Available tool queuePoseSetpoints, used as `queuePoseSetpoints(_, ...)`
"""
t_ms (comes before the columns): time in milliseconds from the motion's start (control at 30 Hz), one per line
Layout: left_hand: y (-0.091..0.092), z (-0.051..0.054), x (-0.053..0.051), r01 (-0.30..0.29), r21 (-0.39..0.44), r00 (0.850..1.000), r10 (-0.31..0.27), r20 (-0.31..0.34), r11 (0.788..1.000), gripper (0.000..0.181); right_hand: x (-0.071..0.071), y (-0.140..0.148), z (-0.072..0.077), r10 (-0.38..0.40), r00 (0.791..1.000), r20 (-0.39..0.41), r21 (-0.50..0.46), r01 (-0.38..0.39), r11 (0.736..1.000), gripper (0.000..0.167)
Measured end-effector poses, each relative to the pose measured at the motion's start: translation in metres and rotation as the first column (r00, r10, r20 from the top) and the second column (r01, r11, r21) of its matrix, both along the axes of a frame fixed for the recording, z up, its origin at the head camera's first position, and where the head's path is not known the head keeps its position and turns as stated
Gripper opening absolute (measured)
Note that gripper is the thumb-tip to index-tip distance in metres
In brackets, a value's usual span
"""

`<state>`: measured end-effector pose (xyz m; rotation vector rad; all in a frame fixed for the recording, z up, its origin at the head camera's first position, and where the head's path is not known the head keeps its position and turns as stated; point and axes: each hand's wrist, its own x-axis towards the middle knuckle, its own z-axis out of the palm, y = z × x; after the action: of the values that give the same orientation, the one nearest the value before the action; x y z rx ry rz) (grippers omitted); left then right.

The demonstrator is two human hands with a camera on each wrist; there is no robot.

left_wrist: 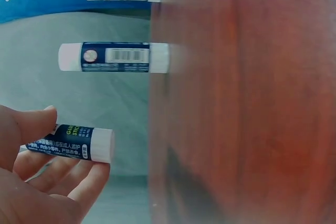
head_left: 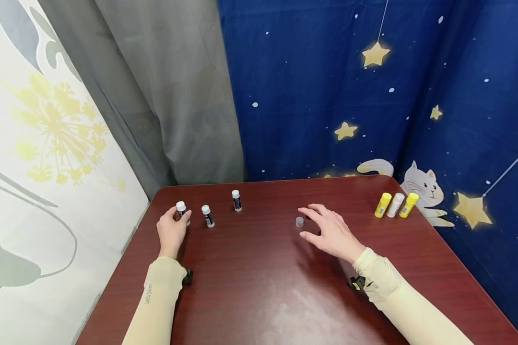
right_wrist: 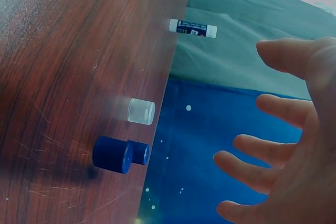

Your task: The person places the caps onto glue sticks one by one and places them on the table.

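My left hand (head_left: 171, 233) pinches a dark-blue-labelled glue stick (left_wrist: 68, 141) with white ends between thumb and fingers. In the left wrist view its lower end looks raised off the table. Two matching glue sticks stand upright to its right, a near glue stick (head_left: 208, 216) and a farther glue stick (head_left: 236, 201). Over the table's right half, my right hand (head_left: 334, 233) hovers with fingers spread and holds nothing. Beside its fingertips sits a translucent cap (head_left: 300, 222). A larger blue cap (right_wrist: 112, 155) and a smaller blue cap (right_wrist: 139, 152) are mostly hidden by that hand in the head view.
At the table's back right stand two yellow glue sticks, a left one (head_left: 382, 205) and a right one (head_left: 408, 205), with a white glue stick (head_left: 395, 205) between them. The reddish-brown table (head_left: 259, 287) backs onto a grey curtain (head_left: 198, 96) and a blue star-patterned curtain (head_left: 306, 96).
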<state>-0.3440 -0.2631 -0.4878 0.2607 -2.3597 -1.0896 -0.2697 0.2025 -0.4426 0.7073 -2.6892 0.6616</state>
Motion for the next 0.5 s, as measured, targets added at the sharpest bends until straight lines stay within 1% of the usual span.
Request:
queuePoseSetpoints(133,0.002,0.011,0.000,0.006,-0.010,0.999,-0.007,-0.050,1.000,0.027,0.000,0.001,0.001,-0.008,1.000,0.009,0.003,0.008,1.000,0.063)
queuePoseSetpoints(267,0.004,0.021,0.000,0.004,-0.013,0.997,-0.005,-0.078,1.000,0.030,-0.001,0.002,0.001,-0.010,1.000,0.001,0.002,0.010,1.000,0.063)
queuePoseSetpoints(500,0.012,0.039,0.004,0.002,-0.030,0.990,-0.006,-0.139,1.000,0.033,0.000,0.003,0.000,-0.011,1.000,-0.010,-0.004,0.011,1.000,0.062)
